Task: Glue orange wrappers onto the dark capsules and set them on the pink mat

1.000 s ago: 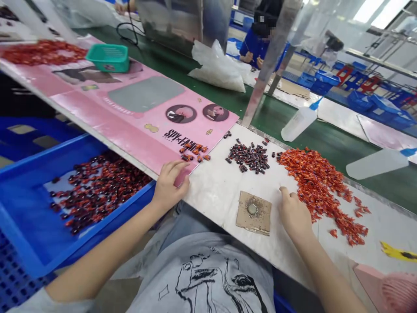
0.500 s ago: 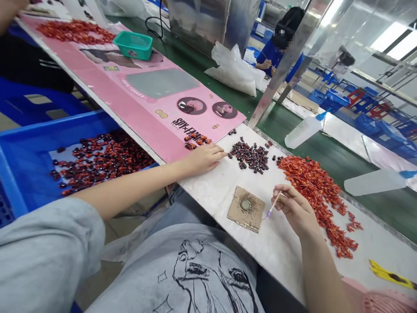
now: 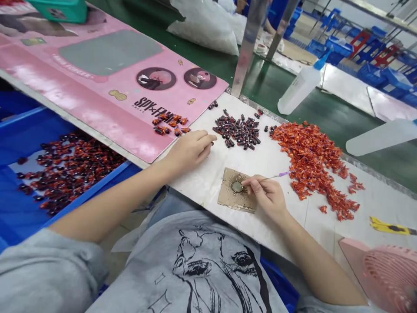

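Bench (image 3: 267,156): its white top is slanting across the view, with a green surface (image 3: 267,89) running along the far side.
Right hand (image 3: 269,196): its fingers are closing narrowly around a thin purple-tipped stick (image 3: 282,174).
Purple-tipped stick: its purple end is pointing away to the right, toward the orange heap; whether the other end is touching anything is hard to tell.
Round cap (image 3: 236,187): it is lying just beside the right fingertips, in the middle of a speckled cardboard square (image 3: 228,199).
Left hand (image 3: 191,150): it is resting low over the bench, fingers together and bending; whether they are holding something, I cannot tell.
Dark pieces (image 3: 240,131): they are lying in a loose pile just beyond the left fingertips.
Orange heap (image 3: 312,152): it is spreading across the bench to the right of the dark pile.
Orange-and-dark pieces (image 3: 171,124): a small group is sitting at the corner of a pink printed sheet (image 3: 97,119), near the left hand.
Blue bin (image 3: 13,143): it is standing below the bench edge at left, holding many similar pieces.
Bottles (image 3: 299,89): two, with blue nozzles, are lying beyond the orange heap.
Yellow tool (image 3: 382,224): it is lying at far right, near a pink ribbed object (image 3: 391,269).
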A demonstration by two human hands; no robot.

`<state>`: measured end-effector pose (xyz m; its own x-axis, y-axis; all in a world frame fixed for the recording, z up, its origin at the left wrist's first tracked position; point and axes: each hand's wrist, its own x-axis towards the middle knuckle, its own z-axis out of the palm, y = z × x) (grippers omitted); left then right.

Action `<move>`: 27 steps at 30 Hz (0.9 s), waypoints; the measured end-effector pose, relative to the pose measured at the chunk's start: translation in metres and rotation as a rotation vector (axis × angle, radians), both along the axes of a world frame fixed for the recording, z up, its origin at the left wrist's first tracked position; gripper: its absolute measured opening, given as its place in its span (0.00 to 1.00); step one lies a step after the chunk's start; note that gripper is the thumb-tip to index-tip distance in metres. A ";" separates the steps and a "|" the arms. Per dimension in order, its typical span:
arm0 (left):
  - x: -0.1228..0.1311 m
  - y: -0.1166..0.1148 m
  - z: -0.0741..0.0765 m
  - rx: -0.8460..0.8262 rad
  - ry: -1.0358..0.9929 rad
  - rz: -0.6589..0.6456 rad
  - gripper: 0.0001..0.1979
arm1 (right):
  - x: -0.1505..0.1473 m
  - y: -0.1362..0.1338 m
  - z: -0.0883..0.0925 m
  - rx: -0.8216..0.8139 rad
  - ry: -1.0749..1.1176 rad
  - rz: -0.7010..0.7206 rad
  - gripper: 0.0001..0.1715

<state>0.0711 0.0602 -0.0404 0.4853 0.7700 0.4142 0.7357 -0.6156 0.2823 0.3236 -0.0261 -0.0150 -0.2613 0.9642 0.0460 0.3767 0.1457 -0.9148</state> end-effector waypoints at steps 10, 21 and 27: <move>0.040 -0.079 0.002 -0.716 -1.417 0.123 0.10 | -0.001 0.001 -0.017 0.342 -0.139 0.111 0.22; 0.054 -0.092 -0.001 -0.990 -1.583 0.201 0.16 | 0.000 0.002 -0.009 0.317 -0.162 0.104 0.23; 0.057 -0.099 -0.001 -0.969 -1.548 0.177 0.14 | -0.003 -0.003 -0.003 0.237 0.053 -0.057 0.25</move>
<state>0.1284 -0.0387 -0.0415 0.0411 0.9768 -0.2103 -0.4698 0.2046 0.8587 0.3210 -0.0292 -0.0182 -0.1985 0.9378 0.2849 0.3432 0.3388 -0.8760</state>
